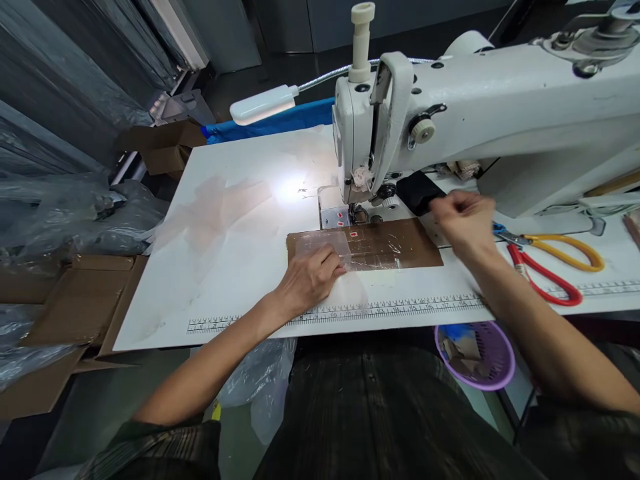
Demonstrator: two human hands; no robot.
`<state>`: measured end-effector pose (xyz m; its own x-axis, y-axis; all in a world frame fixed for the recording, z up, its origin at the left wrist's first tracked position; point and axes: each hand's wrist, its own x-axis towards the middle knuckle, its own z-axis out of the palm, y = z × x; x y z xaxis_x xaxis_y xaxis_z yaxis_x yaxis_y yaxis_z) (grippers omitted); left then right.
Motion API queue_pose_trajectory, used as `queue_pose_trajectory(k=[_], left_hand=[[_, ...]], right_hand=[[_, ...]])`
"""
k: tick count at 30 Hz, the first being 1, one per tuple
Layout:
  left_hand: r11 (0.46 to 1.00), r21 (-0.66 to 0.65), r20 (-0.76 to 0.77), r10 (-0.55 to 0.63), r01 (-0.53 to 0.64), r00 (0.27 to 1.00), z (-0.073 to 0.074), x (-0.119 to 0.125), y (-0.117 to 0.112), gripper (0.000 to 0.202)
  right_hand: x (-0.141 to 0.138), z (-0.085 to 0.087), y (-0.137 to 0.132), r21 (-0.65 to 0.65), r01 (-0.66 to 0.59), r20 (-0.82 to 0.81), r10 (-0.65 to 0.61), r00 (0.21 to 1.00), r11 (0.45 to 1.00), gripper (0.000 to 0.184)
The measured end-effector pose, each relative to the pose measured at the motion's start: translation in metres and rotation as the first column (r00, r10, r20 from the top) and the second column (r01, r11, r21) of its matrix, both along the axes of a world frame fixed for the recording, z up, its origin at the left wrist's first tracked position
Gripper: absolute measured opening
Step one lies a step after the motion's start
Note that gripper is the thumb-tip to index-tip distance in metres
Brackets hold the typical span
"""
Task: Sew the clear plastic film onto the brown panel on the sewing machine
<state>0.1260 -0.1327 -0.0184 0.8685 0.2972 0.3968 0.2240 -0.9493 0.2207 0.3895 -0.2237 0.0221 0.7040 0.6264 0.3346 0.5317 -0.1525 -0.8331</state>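
My left hand [311, 277] is closed at the edge of a small translucent sheet [327, 244], its fingers pinched. Beneath that sheet a brown plate [400, 245] with scratches and small red-and-white marks lies in front of the needle area of a white sewing machine [350, 140]. My right hand [465, 223] grips the corner of a black piece of cloth [416, 191], to the right of the presser foot. Scissors [520, 240] with one red and one yellow handle lie on the table, just right of my right wrist.
A printed ruler [360, 310] runs along the front edge of the white table [165, 293]. A lit lamp [263, 105] hangs over its back. Sheer pale fabric [215, 207] lies at the left. Below are a purple basket [503, 373] and cardboard boxes [80, 293] with plastic wrap.
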Motion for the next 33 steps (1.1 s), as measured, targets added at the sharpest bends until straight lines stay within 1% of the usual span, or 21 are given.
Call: queue_pose_trajectory(k=[1,2,3,4,5,7,9,11,14,17,18,19,20,22,23,25,27,29,30,31,33], left_hand=[[1.0,-0.007,0.005,-0.014,0.014,1.0,0.003,-0.002,0.001,0.031],[0.999,-0.02,0.019,-0.025,0.026,0.999,0.005,-0.003,0.003,0.037],[0.999,-0.039,0.037,-0.027,0.028,0.999,0.008,-0.003,0.007,0.045],[0.998,-0.06,0.055,-0.014,0.017,0.998,0.01,-0.003,0.011,0.052],[0.997,-0.081,0.068,0.012,-0.007,0.998,0.012,-0.001,0.016,0.054],[0.992,-0.115,0.071,0.068,-0.059,0.995,0.011,0.003,0.026,0.048],[0.988,-0.141,0.038,0.073,-0.067,0.997,0.007,0.01,0.035,0.039],[0.99,-0.137,0.023,0.039,-0.036,0.999,0.002,0.015,0.042,0.029],[0.994,-0.113,0.085,0.002,0.008,0.996,-0.004,0.019,0.049,0.019],[0.993,-0.118,0.15,0.024,-0.006,0.988,-0.005,0.018,0.052,0.017],[0.992,-0.123,0.17,0.032,-0.011,0.985,-0.005,0.017,0.052,0.017],[0.992,-0.126,0.191,0.033,-0.008,0.981,-0.006,0.017,0.053,0.016],[0.992,-0.129,0.21,0.022,0.005,0.978,-0.006,0.016,0.054,0.015],[0.991,-0.13,0.227,0.0,0.03,0.974,-0.007,0.015,0.06,0.013],[0.992,-0.12,0.22,-0.007,0.034,0.975,-0.007,0.015,0.064,0.012],[0.998,-0.065,0.17,0.0,0.011,0.985,-0.005,0.013,0.075,0.01],[0.998,0.03,0.123,0.059,-0.063,0.991,-0.001,0.012,0.083,0.015],[0.983,0.121,0.133,0.121,-0.138,0.984,0.004,0.01,0.082,0.025],[0.979,0.143,0.156,0.125,-0.148,0.98,0.006,0.01,0.079,0.025],[0.982,0.143,0.177,0.1,-0.127,0.979,0.007,0.01,0.073,0.023],[0.996,0.088,0.181,-0.009,-0.007,0.984,0.006,0.011,0.06,0.024]], right_hand=[[0.008,0.002,-0.001,0.044,0.049,-0.004,-0.049,0.999,0.998,0.026],[0.014,0.004,-0.003,0.066,0.063,-0.008,-0.063,0.998,0.996,0.028],[0.016,0.005,-0.005,0.064,0.045,-0.011,-0.045,0.999,0.997,0.03],[0.015,0.005,-0.006,0.047,0.008,-0.015,-0.007,1.0,0.999,0.031],[0.012,0.005,-0.007,0.011,-0.047,-0.021,0.047,0.999,0.999,0.032],[-0.002,0.004,-0.009,-0.104,-0.17,-0.041,0.166,0.985,0.98,0.031],[-0.019,0.003,-0.009,-0.24,-0.302,-0.071,0.294,0.953,0.923,0.025],[-0.034,0.003,-0.008,-0.351,-0.425,-0.075,0.428,0.901,0.834,0.027],[-0.049,0.005,0.0,-0.413,-0.542,-0.03,0.585,0.811,0.731,0.042],[-0.058,0.005,0.014,-0.46,-0.615,-0.043,0.676,0.736,0.64,0.056],[-0.061,0.004,0.02,-0.48,-0.627,-0.054,0.693,0.719,0.614,0.057],[-0.064,0.004,0.025,-0.497,-0.629,-0.06,0.7,0.712,0.598,0.053],[-0.067,0.004,0.03,-0.508,-0.624,-0.061,0.698,0.713,0.593,0.045],[-0.072,0.003,0.038,-0.513,-0.609,-0.064,0.681,0.73,0.605,0.026],[-0.073,0.003,0.041,-0.51,-0.602,-0.074,0.666,0.742,0.615,0.023],[-0.073,0.002,0.043,-0.507,-0.581,-0.111,0.621,0.776,0.637,0.025],[-0.07,0.0,0.043,-0.51,-0.545,-0.151,0.554,0.819,0.666,0.026],[-0.067,-0.004,0.043,-0.518,-0.521,-0.186,0.505,0.843,0.679,0.028],[-0.066,-0.006,0.044,-0.518,-0.521,-0.196,0.499,0.844,0.679,0.029],[-0.065,-0.007,0.044,-0.514,-0.527,-0.198,0.504,0.841,0.676,0.029],[-0.065,-0.009,0.046,-0.508,-0.539,-0.177,0.531,0.829,0.672,0.028]])
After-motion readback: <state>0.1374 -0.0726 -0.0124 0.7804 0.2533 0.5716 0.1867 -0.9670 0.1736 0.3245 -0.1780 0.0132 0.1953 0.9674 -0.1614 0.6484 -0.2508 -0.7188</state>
